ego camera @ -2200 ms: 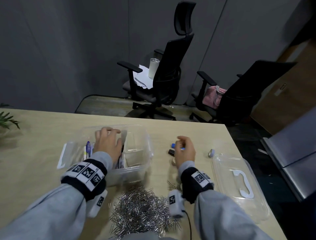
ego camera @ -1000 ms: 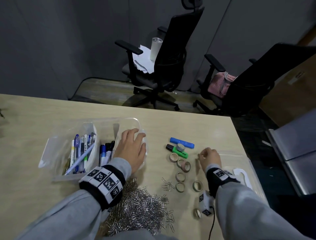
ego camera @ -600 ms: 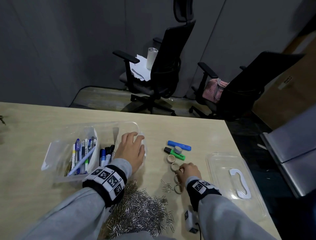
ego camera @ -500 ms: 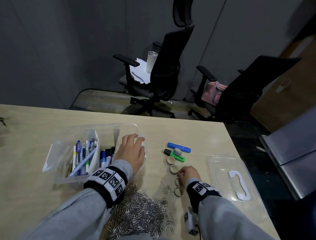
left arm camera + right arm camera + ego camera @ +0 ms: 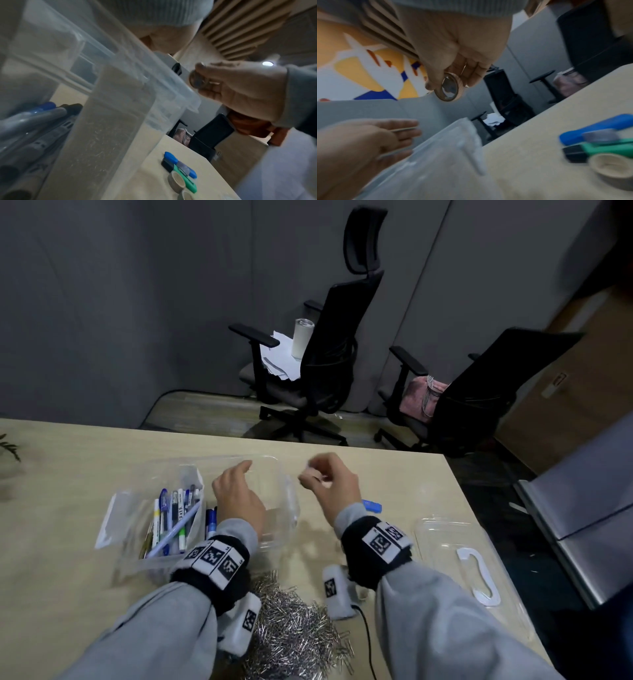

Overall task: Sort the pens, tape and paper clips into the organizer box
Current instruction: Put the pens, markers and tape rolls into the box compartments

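Note:
My right hand (image 5: 317, 479) is raised beside the right rim of the clear organizer box (image 5: 289, 498) and pinches a beige tape roll (image 5: 450, 88) between thumb and fingers; the roll also shows in the left wrist view (image 5: 197, 81). My left hand (image 5: 236, 491) hovers over the box's right compartment with straight, relaxed fingers (image 5: 402, 129) and holds nothing. Pens (image 5: 171, 518) fill the box's left compartment, and markers (image 5: 36, 119) lie next to them. A pile of paper clips (image 5: 291, 631) lies near the table's front edge, between my forearms.
On the table right of the box lie a blue highlighter (image 5: 599, 127), a green highlighter (image 5: 611, 148) and another tape roll (image 5: 611, 167). The clear box lid (image 5: 445, 539) lies at the far right near the table edge. Two office chairs stand beyond the table.
My right hand has taken a tape roll from the table and lifted it up and left toward the box. My left hand has come off the box's rim and now hovers over it.

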{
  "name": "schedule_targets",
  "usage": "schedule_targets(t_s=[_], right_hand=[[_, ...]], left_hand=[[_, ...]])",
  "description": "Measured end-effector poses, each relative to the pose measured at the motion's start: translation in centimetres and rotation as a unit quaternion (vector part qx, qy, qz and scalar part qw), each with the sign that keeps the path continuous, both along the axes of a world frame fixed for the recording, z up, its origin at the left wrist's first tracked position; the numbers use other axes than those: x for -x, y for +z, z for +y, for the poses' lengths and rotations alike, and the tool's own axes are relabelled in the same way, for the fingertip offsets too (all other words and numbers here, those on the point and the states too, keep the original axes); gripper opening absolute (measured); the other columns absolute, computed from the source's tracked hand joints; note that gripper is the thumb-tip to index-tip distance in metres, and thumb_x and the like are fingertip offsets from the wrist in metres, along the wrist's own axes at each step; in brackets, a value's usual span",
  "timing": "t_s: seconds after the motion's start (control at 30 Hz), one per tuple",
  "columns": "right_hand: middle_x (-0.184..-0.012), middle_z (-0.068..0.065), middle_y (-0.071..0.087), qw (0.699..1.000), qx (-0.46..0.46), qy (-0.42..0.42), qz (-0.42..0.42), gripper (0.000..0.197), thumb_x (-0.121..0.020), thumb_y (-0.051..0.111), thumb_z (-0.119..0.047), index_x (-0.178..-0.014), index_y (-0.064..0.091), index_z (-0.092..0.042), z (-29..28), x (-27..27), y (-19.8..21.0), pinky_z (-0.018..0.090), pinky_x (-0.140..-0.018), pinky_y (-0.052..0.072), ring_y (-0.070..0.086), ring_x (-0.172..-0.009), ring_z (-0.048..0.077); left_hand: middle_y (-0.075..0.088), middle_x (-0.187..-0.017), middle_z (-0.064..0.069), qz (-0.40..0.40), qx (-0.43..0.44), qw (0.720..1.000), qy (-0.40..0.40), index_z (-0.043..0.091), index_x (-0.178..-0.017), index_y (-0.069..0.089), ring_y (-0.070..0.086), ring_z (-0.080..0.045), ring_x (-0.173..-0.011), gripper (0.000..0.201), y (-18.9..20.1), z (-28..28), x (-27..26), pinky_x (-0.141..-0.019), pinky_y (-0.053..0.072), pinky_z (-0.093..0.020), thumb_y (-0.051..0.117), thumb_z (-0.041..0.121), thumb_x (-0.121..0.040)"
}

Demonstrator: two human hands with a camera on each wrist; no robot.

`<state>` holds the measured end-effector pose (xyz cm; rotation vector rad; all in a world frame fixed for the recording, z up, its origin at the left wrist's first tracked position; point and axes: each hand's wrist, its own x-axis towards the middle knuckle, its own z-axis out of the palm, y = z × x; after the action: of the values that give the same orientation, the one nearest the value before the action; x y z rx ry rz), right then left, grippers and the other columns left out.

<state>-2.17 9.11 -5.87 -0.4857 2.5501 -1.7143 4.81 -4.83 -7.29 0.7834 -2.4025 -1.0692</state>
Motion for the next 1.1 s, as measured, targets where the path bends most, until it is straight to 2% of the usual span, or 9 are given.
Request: schedule_targets(t_s=[0.07,0.23,0.33,0.4,0.57,0.67,0.8,0.93,1.1], right_hand=[[-0.092,-0.004,0.068,0.998,-0.026,0.053,0.038,0.023,-0.077,0.074,-0.022,-0.094,0.060,-0.020,-2.9,-0.3,0.3,0.021,-0.082,0.047,0.061,-0.089,0.012],[-0.102,0.006,0.064,0.977,-0.174,0.111,0.054,0.031,-0.076,0.074,-0.026,-0.101,0.058,-0.015,-6.9,-0.2,-2.6,0.033,-0.086,0.043,0.054,-0.101,0.025],[-0.113,0.002,0.061,0.960,-0.241,0.120,0.075,0.034,-0.078,0.072,-0.032,-0.107,0.061,-0.017,-6.7,0.0,-3.9,0.032,-0.098,0.041,0.051,-0.111,0.020],[-0.117,0.001,0.061,0.959,-0.232,0.131,0.098,0.035,-0.083,0.069,-0.033,-0.112,0.061,-0.016,-6.2,-0.1,-3.9,0.029,-0.102,0.038,0.050,-0.116,0.018],[-0.121,0.000,0.057,0.985,-0.154,-0.008,0.076,0.029,-0.093,0.056,-0.028,-0.119,0.057,-0.015,-1.9,0.1,-4.3,0.024,-0.102,0.036,0.049,-0.116,0.013],[-0.121,0.002,0.056,0.976,-0.207,-0.063,0.011,0.027,-0.093,0.055,-0.022,-0.119,0.056,-0.014,3.4,0.8,-6.7,0.030,-0.101,0.040,0.050,-0.117,0.019],[-0.123,0.008,0.056,0.939,-0.323,-0.103,-0.047,0.032,-0.089,0.059,-0.017,-0.121,0.056,-0.013,10.8,-0.2,-9.9,0.030,-0.098,0.037,0.049,-0.117,0.025],[-0.130,0.005,0.051,0.909,-0.383,-0.135,-0.095,0.048,-0.082,0.066,-0.039,-0.125,0.053,-0.022,14.6,-3.0,-12.0,0.031,-0.098,0.039,0.047,-0.119,0.024],[-0.136,0.001,0.046,0.873,-0.448,-0.135,-0.136,0.069,-0.076,0.062,-0.060,-0.136,0.043,-0.030,15.9,-5.5,-13.2,0.032,-0.098,0.040,0.043,-0.122,0.022]], left_hand=[[0.049,-0.130,-0.013,-0.010,-0.010,1.000,0.012,0.008,-0.130,0.047,0.032,-0.027,-0.124,0.059,0.1,-0.3,-0.3,-0.099,0.027,-0.030,0.034,-0.018,-0.078],[0.044,-0.136,-0.009,-0.085,0.001,0.996,-0.006,0.015,-0.137,0.037,0.033,-0.026,-0.128,0.059,0.4,-0.5,-1.0,-0.100,0.030,-0.032,0.036,-0.011,-0.084],[0.040,-0.140,-0.008,-0.093,-0.010,0.995,-0.019,0.015,-0.139,0.034,0.029,-0.024,-0.131,0.059,0.0,-0.7,-0.9,-0.103,0.027,-0.032,0.039,-0.009,-0.085],[0.039,-0.140,-0.007,-0.095,-0.006,0.995,-0.035,0.014,-0.138,0.035,0.028,-0.023,-0.131,0.059,-0.4,-0.7,-0.8,-0.104,0.026,-0.030,0.039,-0.011,-0.085],[0.041,-0.139,-0.005,-0.096,0.016,0.992,-0.078,0.013,-0.135,0.041,0.029,-0.021,-0.132,0.050,-1.1,-0.5,-0.7,-0.107,0.030,-0.034,0.035,-0.008,-0.090],[0.042,-0.137,-0.002,-0.099,0.035,0.990,-0.097,0.016,-0.132,0.043,0.030,-0.019,-0.130,0.042,-1.2,-0.3,-0.7,-0.106,0.034,-0.037,0.037,0.001,-0.093],[0.046,-0.134,-0.002,-0.108,0.101,0.981,-0.125,0.017,-0.129,0.046,0.034,-0.020,-0.128,0.039,-1.6,-0.1,-0.5,-0.106,0.033,-0.034,0.040,0.007,-0.092],[0.047,-0.132,-0.003,-0.125,0.126,0.974,-0.138,0.018,-0.127,0.049,0.036,-0.021,-0.126,0.037,-1.6,-0.1,-0.5,-0.107,0.032,-0.034,0.041,0.008,-0.092],[0.049,-0.129,-0.002,-0.130,0.128,0.973,-0.144,0.018,-0.119,0.054,0.038,-0.020,-0.123,0.032,-1.8,-0.2,-0.5,-0.107,0.031,-0.035,0.040,0.008,-0.091]])
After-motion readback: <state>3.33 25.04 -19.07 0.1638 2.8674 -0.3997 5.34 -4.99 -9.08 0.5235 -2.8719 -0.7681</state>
